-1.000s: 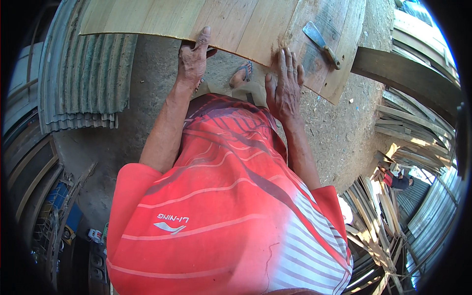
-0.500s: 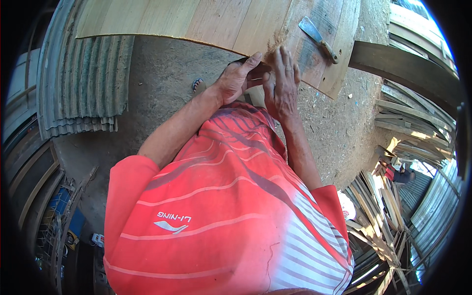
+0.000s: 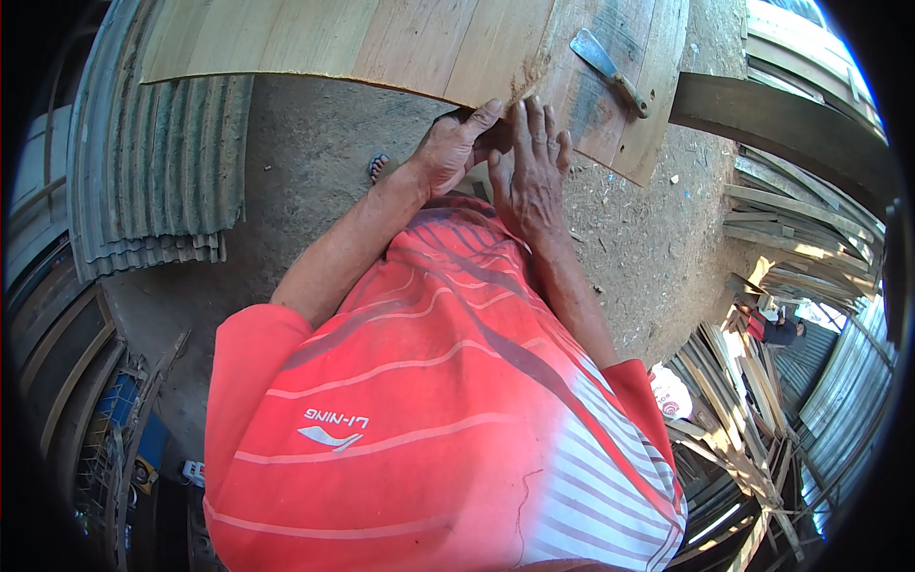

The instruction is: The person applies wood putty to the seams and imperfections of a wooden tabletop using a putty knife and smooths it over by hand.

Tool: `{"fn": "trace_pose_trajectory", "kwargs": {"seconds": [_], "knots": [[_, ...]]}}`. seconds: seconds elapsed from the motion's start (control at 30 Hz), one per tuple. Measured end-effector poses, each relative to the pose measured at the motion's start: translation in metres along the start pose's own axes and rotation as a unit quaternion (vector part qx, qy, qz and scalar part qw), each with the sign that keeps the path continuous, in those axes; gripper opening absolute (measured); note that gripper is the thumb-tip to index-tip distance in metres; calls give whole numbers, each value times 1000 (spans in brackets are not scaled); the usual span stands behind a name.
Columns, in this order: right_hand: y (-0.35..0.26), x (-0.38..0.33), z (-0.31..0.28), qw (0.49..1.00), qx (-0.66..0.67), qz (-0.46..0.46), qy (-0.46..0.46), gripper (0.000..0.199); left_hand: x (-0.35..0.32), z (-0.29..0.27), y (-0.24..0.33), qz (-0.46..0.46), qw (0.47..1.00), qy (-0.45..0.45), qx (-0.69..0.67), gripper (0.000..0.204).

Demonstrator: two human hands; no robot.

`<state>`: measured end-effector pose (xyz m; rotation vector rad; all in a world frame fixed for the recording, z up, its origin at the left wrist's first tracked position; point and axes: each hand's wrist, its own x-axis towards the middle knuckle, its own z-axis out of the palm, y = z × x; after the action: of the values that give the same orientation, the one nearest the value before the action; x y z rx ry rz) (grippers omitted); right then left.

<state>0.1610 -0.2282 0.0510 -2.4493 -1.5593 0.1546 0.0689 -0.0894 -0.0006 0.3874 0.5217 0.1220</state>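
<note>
A wide panel of joined wooden boards (image 3: pixel 400 43) spans the top of the view. At its near edge my left hand (image 3: pixel 448 153) is cupped, thumb up, with its fingers partly hidden behind my right hand. Something dark shows behind the left hand, too hidden to name. My right hand (image 3: pixel 536 181) lies with fingers stretched out, fingertips at the panel's edge, close beside the left. Just beyond those fingertips is a small patch of brown dust (image 3: pixel 531 76) on the wood. A putty knife (image 3: pixel 605 67) with a wooden handle rests on the panel to the right.
Corrugated sheets (image 3: pixel 172 162) stand at the left. A dark plank (image 3: pixel 762 124) runs from the panel to the right rim. Stacked timber (image 3: pixel 801 229) and loose wood strips (image 3: pixel 734 419) lie at the right, near another person (image 3: pixel 772 329). My foot (image 3: pixel 378 167) shows below the panel.
My right hand has shifted slightly left, closer to my left hand. The left hand keeps nearly the same place and pose. The putty knife lies as before, and the whole view has shifted slightly.
</note>
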Motion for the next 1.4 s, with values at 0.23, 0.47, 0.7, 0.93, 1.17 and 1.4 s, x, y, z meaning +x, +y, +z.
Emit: {"fn": "trace_pose_trajectory", "kwargs": {"seconds": [0.23,0.47,0.7,0.93,1.17,1.4], "knots": [[-1,12,-2,1000,-13,-5,-15,79,0,5,2,-4,1000,12,-22,47],[4,33,-1,1000,-10,-4,11,78,0,-7,-2,-15,1000,-10,-4,38],[13,38,-2,1000,1,12,10,77,-1,-4,-3,-4,1000,18,15,45],[11,32,-14,1000,20,-10,7,74,0,-1,-1,-14,998,35,48,51],[24,36,-17,999,20,1,33,72,0,-6,-1,-15,995,30,92,64],[27,37,-12,1000,-30,-6,4,68,0,-4,1,-12,993,25,113,69]]}}
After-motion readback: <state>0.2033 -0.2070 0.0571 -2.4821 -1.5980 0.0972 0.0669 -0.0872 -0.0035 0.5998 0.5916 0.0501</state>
